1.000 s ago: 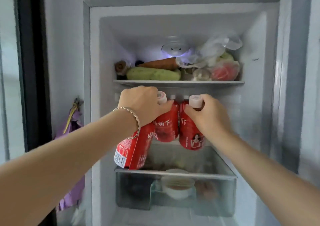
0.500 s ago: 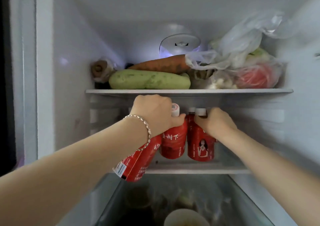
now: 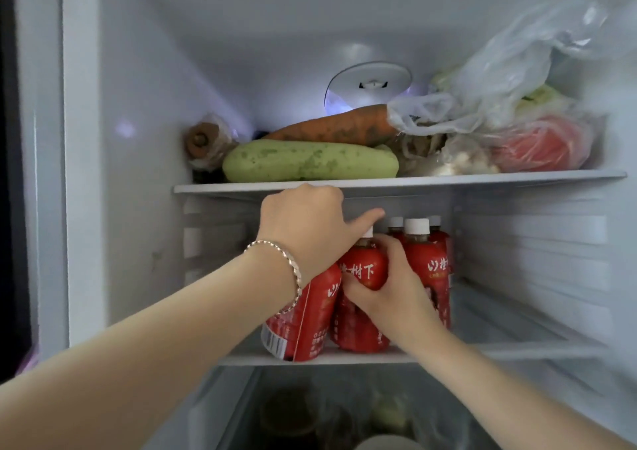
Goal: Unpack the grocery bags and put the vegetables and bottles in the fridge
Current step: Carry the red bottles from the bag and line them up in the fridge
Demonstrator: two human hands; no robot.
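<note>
Left hand curls over the top of the tilted bottle, index finger out; it hangs at the hand's 6 o'clock, long axis 1-to-7, base at the middle shelf front lip. Right hand wraps the upright bottle at its 11 o'clock, just beside the tilted one. Righting it looks like the left hand's job.

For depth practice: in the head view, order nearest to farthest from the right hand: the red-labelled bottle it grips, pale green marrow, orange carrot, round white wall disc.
1. Red-labelled bottle, in the right hand, middle shelf.
2. Pale green marrow, upper shelf front.
3. Orange carrot, behind it.
4. Round white disc, back wall.
</note>
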